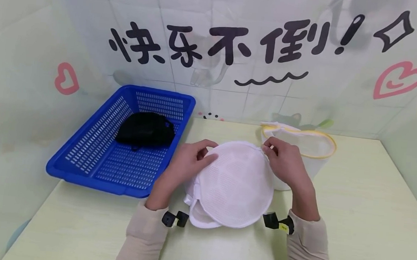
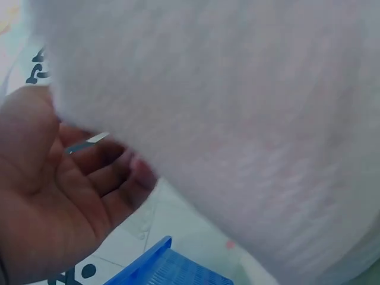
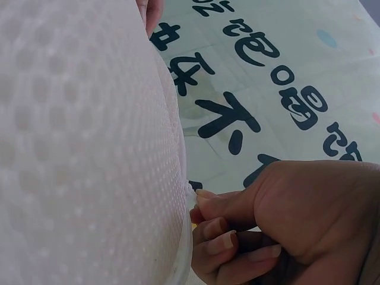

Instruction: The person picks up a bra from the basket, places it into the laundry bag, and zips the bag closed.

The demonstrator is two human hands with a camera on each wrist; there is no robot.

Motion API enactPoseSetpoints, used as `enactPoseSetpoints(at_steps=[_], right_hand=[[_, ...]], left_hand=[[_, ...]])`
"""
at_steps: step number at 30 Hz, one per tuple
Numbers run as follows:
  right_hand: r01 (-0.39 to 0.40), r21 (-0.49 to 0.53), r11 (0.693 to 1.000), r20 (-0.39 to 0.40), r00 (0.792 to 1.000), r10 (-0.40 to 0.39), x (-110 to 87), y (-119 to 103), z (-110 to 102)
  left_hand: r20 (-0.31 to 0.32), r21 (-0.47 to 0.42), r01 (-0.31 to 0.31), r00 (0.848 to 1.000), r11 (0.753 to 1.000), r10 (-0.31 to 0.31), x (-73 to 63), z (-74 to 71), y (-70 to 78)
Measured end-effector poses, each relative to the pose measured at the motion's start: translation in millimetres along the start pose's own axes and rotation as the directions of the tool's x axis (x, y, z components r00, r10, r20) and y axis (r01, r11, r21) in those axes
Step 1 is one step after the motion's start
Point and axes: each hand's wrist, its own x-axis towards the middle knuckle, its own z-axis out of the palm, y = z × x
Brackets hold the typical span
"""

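Observation:
A round white mesh laundry bag is held up above the table, its flat disc-shaped side facing me and a second rounded flap showing below at left. My left hand grips its upper left edge, thumb in front and fingers behind; in the left wrist view the white mesh covers much of the picture. With thumb and forefinger my right hand pinches a small white bit at the upper right rim; the right wrist view shows that pinch beside the mesh. Whether this bit is a zip pull, I cannot tell.
A blue plastic basket stands at the left with a black cloth-like item inside. Behind my right hand stands a white mesh bag with yellow trim, its top open. A printed curtain hangs along the table's back edge.

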Motion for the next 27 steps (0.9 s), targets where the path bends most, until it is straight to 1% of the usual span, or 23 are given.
enactPoseSetpoints(at_steps=[2, 3, 5, 10, 13, 18, 22, 25, 27], right_hand=[[0.011, 0.002, 1.000, -0.009, 1.000, -0.011, 0.1, 0, 1], [0.018, 0.005, 1.000, -0.013, 1.000, -0.018, 0.1, 0, 2], [0.038, 0.008, 0.999, -0.021, 0.999, -0.038, 0.2, -1, 3], [0.085, 0.008, 0.996, -0.031, 0.996, -0.084, -0.3, -6, 5], [0.093, 0.000, 0.996, -0.025, 0.995, -0.093, -1.3, -8, 5], [0.123, 0.000, 0.992, -0.022, 0.992, -0.123, -3.5, -12, 4], [0.177, 0.009, 0.984, -0.019, 0.984, -0.177, -3.3, -14, 4], [0.226, 0.020, 0.974, -0.013, 0.974, -0.226, -2.1, -15, 5], [0.253, 0.032, 0.967, -0.009, 0.968, -0.253, -1.7, -15, 6]], left_hand=[[0.041, 0.008, -0.030, 0.999, 1.000, 0.029, -0.5, -2.7, 0.1], [0.052, 0.004, -0.041, 0.998, 0.999, 0.041, -0.6, -3.7, 0.2], [0.054, -0.008, -0.039, 0.998, 0.999, 0.039, -0.8, -4.5, 0.3], [0.016, 0.001, -0.047, 0.999, 0.999, 0.047, 0.0, 0.0, -0.2], [-0.002, 0.008, -0.048, 0.999, 0.999, 0.048, 0.0, 3.2, 0.2], [-0.024, -0.029, -0.046, 0.999, 0.999, 0.045, -0.6, 5.0, 2.4], [-0.075, -0.061, -0.061, 0.996, 0.996, 0.057, -0.5, 4.4, 3.9], [-0.110, -0.051, -0.065, 0.992, 0.997, 0.059, -0.5, 4.3, 5.2], [-0.109, -0.049, -0.059, 0.993, 0.997, 0.053, -0.6, 4.7, 6.0]])
